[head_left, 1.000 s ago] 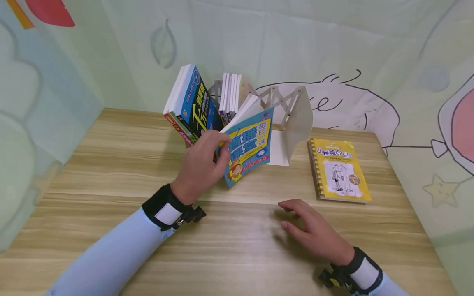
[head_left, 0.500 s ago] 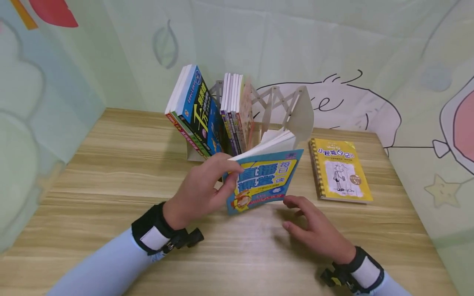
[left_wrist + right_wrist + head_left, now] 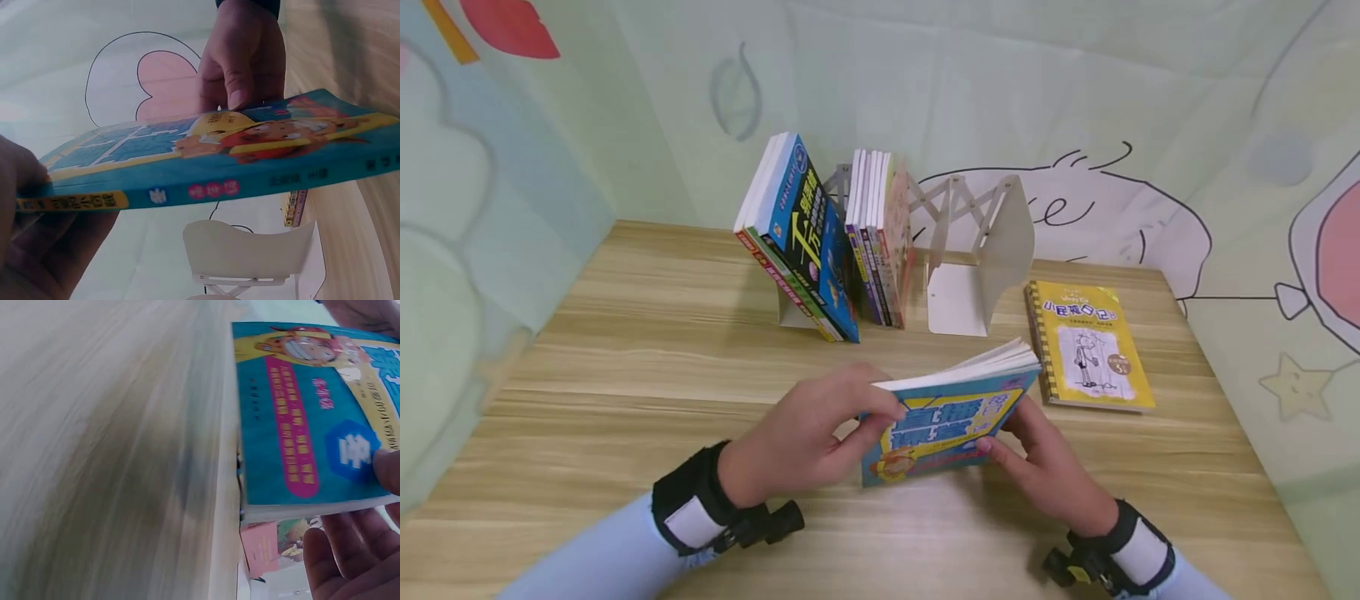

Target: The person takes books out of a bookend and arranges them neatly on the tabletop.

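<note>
A thin blue paperback book (image 3: 943,429) with a yellow title panel is held tilted above the table, its white page edges fanned slightly at the top. My left hand (image 3: 805,433) pinches its left end, thumb on the front cover and fingers behind. At the right end my right hand (image 3: 1048,471) has its thumb on the cover, with the other fingers behind the book. In the left wrist view the spine of the blue book (image 3: 206,187) faces the camera. The right wrist view shows the lower cover of the blue book (image 3: 294,437) and the right thumb (image 3: 389,472) on it.
A white expanding book rack (image 3: 1011,242) stands at the back of the wooden table (image 3: 647,333). Its left part holds leaning thick books (image 3: 801,233) and a row of thin upright books (image 3: 876,233). A yellow book (image 3: 1086,346) lies flat at the right.
My left hand has brought the blue book from the rack forward and rightward, towards me. The right hand, earlier apart from it, now holds its right end.
</note>
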`<state>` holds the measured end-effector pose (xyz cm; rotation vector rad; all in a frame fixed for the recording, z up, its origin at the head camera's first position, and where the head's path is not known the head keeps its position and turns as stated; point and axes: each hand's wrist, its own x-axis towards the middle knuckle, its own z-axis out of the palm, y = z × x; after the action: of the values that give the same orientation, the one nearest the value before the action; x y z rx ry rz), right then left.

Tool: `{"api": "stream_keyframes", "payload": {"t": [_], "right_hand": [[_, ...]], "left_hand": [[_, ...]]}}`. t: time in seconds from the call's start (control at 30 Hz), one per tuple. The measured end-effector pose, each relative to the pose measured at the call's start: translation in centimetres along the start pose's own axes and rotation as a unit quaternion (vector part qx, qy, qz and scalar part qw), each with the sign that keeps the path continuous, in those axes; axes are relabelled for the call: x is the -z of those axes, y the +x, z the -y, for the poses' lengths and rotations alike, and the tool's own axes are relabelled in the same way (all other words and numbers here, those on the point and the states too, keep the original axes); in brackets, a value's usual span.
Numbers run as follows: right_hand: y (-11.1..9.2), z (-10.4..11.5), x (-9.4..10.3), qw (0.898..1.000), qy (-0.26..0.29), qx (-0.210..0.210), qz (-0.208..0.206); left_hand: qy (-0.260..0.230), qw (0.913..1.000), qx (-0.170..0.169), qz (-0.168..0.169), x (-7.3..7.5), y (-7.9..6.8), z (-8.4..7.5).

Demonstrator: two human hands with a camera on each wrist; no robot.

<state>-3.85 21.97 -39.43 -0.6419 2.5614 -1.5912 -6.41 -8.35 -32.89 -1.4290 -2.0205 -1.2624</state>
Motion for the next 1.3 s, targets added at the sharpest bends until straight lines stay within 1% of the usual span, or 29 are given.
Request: {"api": "stream_keyframes", "payload": {"t": [0.13,0.33,0.47,0.6,0.67,0.8,0.9,0.97,1.03,1.13,1.23,1.3], "right_hand": [[-0.1,0.3,-0.3,0.999,0.027,0.008,-0.015],[-0.2,0.4,-0.4,0.998,0.053,-0.017,-0.026],[-0.3,0.3,-0.5,0.998,0.056,-0.014,-0.029],[-0.4,0.2,-0.4,0.997,0.067,-0.009,-0.027],[-0.6,0.2,-0.4,0.997,0.072,-0.005,-0.029],[-0.8,-0.1,-0.2,0.996,0.078,0.002,-0.032],[-0.8,-0.3,0.1,0.997,0.071,0.005,-0.036],[-0.9,-0.4,0.4,0.997,0.060,0.004,-0.046],[-0.9,-0.5,0.8,0.997,0.048,-0.005,-0.060],[-0.9,-0.7,1.5,0.996,0.035,-0.026,-0.075],[-1.0,-1.0,2.3,0.995,0.034,-0.043,-0.085],[-1.1,-1.2,2.9,0.993,0.042,-0.052,-0.099]], "left_hand": [[-0.010,0.9998,0.004,0.016,0.0,-0.3,-0.5],[0.004,0.9999,0.011,-0.006,-0.3,-0.6,-0.3],[0.017,0.9997,0.012,-0.016,-0.5,-0.7,-0.2],[0.021,0.9995,0.021,-0.013,-0.4,-0.7,-0.2],[0.018,0.9992,0.036,-0.004,-0.4,-0.7,-0.2],[0.017,0.9962,0.081,0.028,-0.2,-0.7,-0.2],[0.032,0.9920,0.110,0.054,-0.1,-0.8,-0.3],[0.045,0.9888,0.125,0.069,-0.1,-0.9,-0.2],[0.055,0.9851,0.139,0.085,-0.1,-1.1,0.0],[0.055,0.9783,0.169,0.106,-0.2,-1.3,0.2],[0.056,0.9698,0.201,0.127,-0.2,-1.5,0.4],[0.064,0.9652,0.212,0.139,-0.2,-1.6,0.5]]}}
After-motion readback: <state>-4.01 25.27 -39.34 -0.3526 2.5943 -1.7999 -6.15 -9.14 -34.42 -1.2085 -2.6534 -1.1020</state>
